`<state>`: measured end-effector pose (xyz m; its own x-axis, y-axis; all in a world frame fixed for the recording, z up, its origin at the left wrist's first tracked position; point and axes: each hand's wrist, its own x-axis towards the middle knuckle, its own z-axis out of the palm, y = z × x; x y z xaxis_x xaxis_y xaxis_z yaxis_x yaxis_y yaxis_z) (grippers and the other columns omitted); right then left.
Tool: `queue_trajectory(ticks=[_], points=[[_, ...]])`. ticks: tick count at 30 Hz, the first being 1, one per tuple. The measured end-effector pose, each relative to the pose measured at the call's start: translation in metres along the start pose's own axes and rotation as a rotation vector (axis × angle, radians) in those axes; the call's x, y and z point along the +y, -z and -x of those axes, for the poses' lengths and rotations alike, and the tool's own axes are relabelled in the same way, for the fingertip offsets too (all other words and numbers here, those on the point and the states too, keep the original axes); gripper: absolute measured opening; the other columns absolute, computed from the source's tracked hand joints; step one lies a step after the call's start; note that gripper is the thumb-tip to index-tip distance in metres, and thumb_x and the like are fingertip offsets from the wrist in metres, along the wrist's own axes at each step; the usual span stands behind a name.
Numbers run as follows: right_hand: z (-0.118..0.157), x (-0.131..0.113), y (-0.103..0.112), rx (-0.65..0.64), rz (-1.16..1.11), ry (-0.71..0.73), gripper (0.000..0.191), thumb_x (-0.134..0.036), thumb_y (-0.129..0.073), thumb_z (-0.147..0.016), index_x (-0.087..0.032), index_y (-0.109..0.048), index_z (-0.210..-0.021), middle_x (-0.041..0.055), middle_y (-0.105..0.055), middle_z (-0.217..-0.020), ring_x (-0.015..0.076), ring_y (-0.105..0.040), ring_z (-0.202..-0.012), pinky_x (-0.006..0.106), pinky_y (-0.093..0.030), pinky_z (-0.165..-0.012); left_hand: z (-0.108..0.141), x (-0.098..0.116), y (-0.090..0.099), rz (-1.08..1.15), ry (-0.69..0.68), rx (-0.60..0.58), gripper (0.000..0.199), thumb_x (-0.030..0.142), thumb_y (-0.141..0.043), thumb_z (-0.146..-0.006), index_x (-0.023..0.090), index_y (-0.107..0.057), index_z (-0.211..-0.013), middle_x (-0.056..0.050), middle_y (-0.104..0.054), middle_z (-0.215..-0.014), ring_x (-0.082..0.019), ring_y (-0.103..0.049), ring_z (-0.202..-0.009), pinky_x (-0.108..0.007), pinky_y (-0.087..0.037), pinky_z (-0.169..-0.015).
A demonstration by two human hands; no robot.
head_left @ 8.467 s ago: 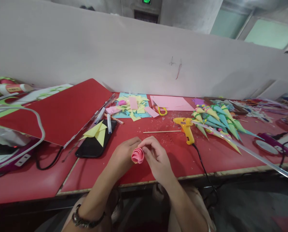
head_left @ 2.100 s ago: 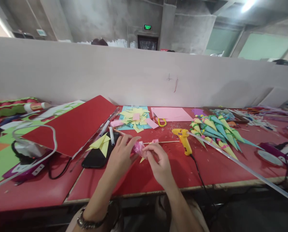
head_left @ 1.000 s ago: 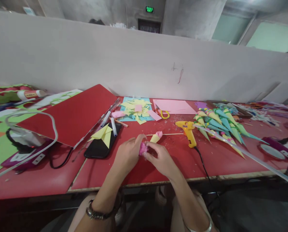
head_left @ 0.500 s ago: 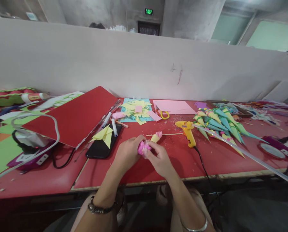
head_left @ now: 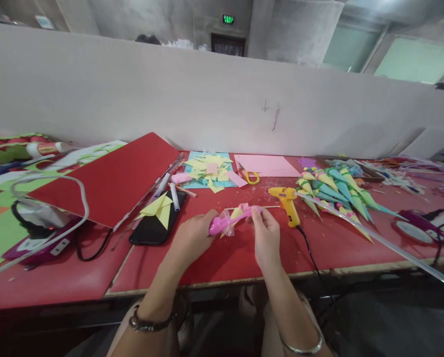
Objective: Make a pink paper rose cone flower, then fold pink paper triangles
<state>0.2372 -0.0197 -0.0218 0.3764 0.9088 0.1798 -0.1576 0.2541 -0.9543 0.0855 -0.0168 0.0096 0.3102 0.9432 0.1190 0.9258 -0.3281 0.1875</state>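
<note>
My left hand (head_left: 196,236) is closed round a lump of bright pink modelling clay (head_left: 216,225), which has a clear plastic wrapper (head_left: 229,224) about it. From the lump a strand stretches to the right, pinched at its far end between the thumb and fingers of my right hand (head_left: 267,233). Behind the strand lies a small pale yellow paper cone (head_left: 235,214) with a pink top, partly hidden. A thin wooden stick (head_left: 272,207) runs toward the yellow hot glue gun (head_left: 286,201), which rests to the right of my right hand.
Finished paper cones (head_left: 335,191) are heaped at right. On the left, a black phone (head_left: 151,233) carries folded yellow paper (head_left: 158,208) and a marker, near a large red sheet (head_left: 110,186) and a purple power strip (head_left: 39,243). Yellow-handled scissors (head_left: 252,177) and pink paper (head_left: 268,166) lie behind.
My right hand has moved away to the right from my left hand, drawing the pink clay out into a strand. The hands were close together over the lump before.
</note>
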Motion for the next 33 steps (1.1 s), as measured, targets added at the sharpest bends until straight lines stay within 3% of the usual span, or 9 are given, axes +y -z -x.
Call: queue_trajectory(ticks=[4,9,13,16,19,23,25,31,33], points=[[-0.003,0.007,0.001,-0.050,-0.141,-0.084,0.032,-0.038,-0.056,-0.075,-0.014,-0.064,-0.096,0.0092,-0.066,-0.093,0.0185,-0.060,-0.079,0.033,-0.049,-0.072,0.002,-0.002,0.000,0.026,0.017,0.025,0.018,0.030,-0.047,-0.078,0.022,-0.050,-0.093,-0.005,-0.066,-0.084,-0.023,-0.062,-0.079,-0.025,-0.039,-0.059],[0.001,0.012,0.000,-0.174,-0.089,-0.072,0.024,-0.028,-0.056,-0.074,-0.018,-0.065,-0.094,0.0076,-0.064,-0.102,0.0207,-0.057,-0.099,0.036,-0.045,-0.086,0.004,0.001,0.003,0.093,0.026,0.089,0.033,0.048,-0.047,-0.076,0.022,-0.049,-0.097,-0.004,-0.066,-0.083,-0.024,-0.063,-0.078,-0.026,-0.040,-0.058],[0.004,0.009,-0.003,-0.347,-0.026,-0.073,0.025,-0.023,-0.052,-0.076,-0.020,-0.061,-0.099,0.0048,-0.063,-0.100,0.0163,-0.058,-0.092,0.029,-0.046,-0.080,0.003,-0.002,0.001,0.049,0.045,0.116,0.037,0.056,-0.042,-0.077,0.022,-0.050,-0.092,-0.004,-0.066,-0.077,-0.024,-0.064,-0.073,-0.026,-0.036,-0.052],[0.006,0.005,-0.005,-0.417,0.063,-0.055,0.027,-0.032,-0.044,-0.082,-0.018,-0.062,-0.095,0.0025,-0.062,-0.083,0.0118,-0.056,-0.068,0.023,-0.046,-0.061,0.003,-0.005,0.000,0.028,0.033,0.115,0.034,0.054,-0.041,-0.079,0.022,-0.049,-0.088,-0.003,-0.065,-0.075,-0.023,-0.063,-0.071,-0.025,-0.035,-0.052],[0.008,0.000,-0.005,-0.430,0.136,-0.038,0.032,-0.037,-0.040,-0.085,-0.017,-0.063,-0.093,0.0008,-0.060,-0.072,0.0115,-0.054,-0.061,0.022,-0.043,-0.056,0.002,-0.006,0.000,0.030,0.003,0.096,0.029,0.050,-0.042,-0.081,0.022,-0.049,-0.086,-0.003,-0.065,-0.076,-0.022,-0.063,-0.071,-0.025,-0.035,-0.052],[0.007,-0.002,-0.005,-0.435,0.163,0.020,0.022,-0.027,-0.052,-0.077,-0.018,-0.062,-0.095,0.0041,-0.064,-0.095,0.0165,-0.059,-0.087,0.025,-0.046,-0.072,0.002,-0.008,0.001,0.026,0.016,0.093,0.028,0.048,-0.043,-0.081,0.022,-0.049,-0.089,-0.004,-0.066,-0.076,-0.022,-0.064,-0.072,-0.024,-0.035,-0.053],[0.006,-0.002,-0.004,-0.402,0.207,0.071,0.019,-0.025,-0.054,-0.075,-0.018,-0.063,-0.090,0.0051,-0.066,-0.094,0.0183,-0.060,-0.088,0.026,-0.047,-0.073,0.002,-0.009,0.001,0.020,0.023,0.090,0.029,0.048,-0.044,-0.080,0.022,-0.049,-0.090,-0.003,-0.066,-0.076,-0.022,-0.064,-0.072,-0.024,-0.035,-0.053],[0.005,0.001,-0.005,-0.340,0.160,0.000,0.024,-0.037,-0.045,-0.081,-0.017,-0.058,-0.076,0.0003,-0.060,-0.062,0.0130,-0.056,-0.049,0.024,-0.046,-0.050,0.002,-0.011,0.001,0.044,0.012,0.061,0.025,0.043,-0.044,-0.080,0.021,-0.050,-0.091,-0.004,-0.066,-0.082,-0.023,-0.063,-0.077,-0.026,-0.039,-0.058],[0.006,0.002,-0.006,-0.271,0.155,0.016,0.025,-0.039,-0.044,-0.082,-0.018,-0.055,-0.076,-0.0005,-0.059,-0.063,0.0119,-0.054,-0.049,0.023,-0.044,-0.049,0.002,-0.011,0.001,0.058,0.019,0.070,0.025,0.042,-0.044,-0.080,0.021,-0.050,-0.093,-0.005,-0.066,-0.086,-0.023,-0.062,-0.080,-0.027,-0.040,-0.060]])
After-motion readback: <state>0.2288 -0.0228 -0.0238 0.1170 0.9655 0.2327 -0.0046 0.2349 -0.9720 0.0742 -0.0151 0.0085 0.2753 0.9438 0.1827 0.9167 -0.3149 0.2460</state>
